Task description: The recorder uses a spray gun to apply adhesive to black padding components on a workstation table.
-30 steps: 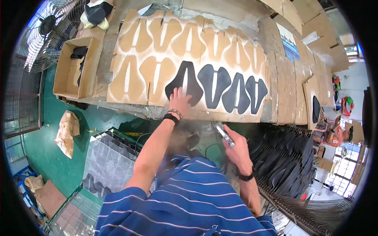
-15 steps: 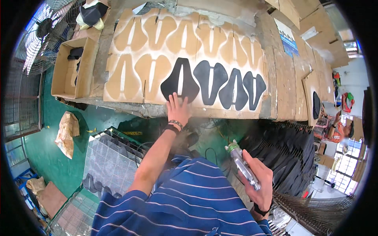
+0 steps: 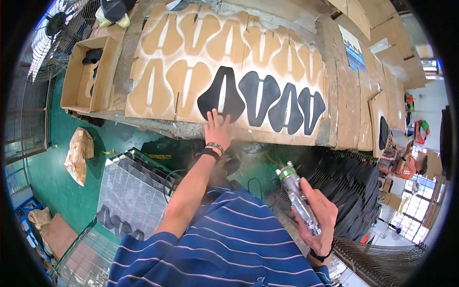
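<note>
My left hand [image 3: 219,129] reaches to the front edge of the bench with fingers spread, its fingertips on the lower part of a black curved pad [image 3: 209,101] that has a narrow slot down its middle. Three more slotted black pads lie in a row to its right, the closest being this black pad [image 3: 259,93]. All rest on a cardboard sheet [image 3: 158,117] marked with pale sprayed outlines of the same shape. At the right, away from the bench, my right hand [image 3: 319,215] grips a metal spray gun [image 3: 300,198] with a green ring near its tip.
An open cardboard box [image 3: 71,91] with black pieces stands at the bench's left end, near a large fan [image 3: 55,28]. Below are a wire mesh rack [image 3: 138,191] holding black pads and a crumpled paper bag [image 3: 79,155]. Many dark pieces [image 3: 354,191] hang at the right.
The view has shifted slightly. My left hand stays at the same black pad; my right hand still holds the spray gun, a little higher and turned slightly.
</note>
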A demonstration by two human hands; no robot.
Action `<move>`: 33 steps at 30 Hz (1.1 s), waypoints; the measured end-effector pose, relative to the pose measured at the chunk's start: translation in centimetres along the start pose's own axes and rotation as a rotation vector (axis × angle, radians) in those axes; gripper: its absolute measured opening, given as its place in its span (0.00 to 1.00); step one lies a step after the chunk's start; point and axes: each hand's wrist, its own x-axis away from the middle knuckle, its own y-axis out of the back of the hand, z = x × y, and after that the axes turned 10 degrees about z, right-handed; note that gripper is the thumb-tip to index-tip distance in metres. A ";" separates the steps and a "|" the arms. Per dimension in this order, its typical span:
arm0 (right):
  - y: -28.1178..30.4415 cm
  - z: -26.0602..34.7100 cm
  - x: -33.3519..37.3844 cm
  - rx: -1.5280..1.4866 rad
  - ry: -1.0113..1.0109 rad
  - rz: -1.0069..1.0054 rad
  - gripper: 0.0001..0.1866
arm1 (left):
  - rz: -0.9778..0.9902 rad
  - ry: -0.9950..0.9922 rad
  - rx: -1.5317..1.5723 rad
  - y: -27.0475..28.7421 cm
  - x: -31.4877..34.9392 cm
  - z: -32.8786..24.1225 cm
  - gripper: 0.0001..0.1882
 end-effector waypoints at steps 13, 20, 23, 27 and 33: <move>0.7 -0.4 -0.2 0.038 0.005 0.031 0.46 | 0.027 -0.007 -0.004 0.3 -0.1 -0.1 0.50; 0.2 0.0 -0.3 0.070 -0.063 -0.098 0.31 | 0.000 -0.009 -0.033 -0.4 -0.6 0.1 0.51; 0.0 0.5 -0.2 0.066 -0.067 -0.079 0.32 | -0.012 -0.007 -0.048 -0.6 -0.6 0.2 0.51; 0.1 1.1 -1.0 0.066 -0.025 -0.095 0.33 | -0.025 0.002 -0.062 -0.7 -0.7 0.6 0.51; 0.1 1.9 -0.4 0.058 -0.076 -0.060 0.35 | 0.024 -0.001 0.243 1.0 -1.3 0.7 0.39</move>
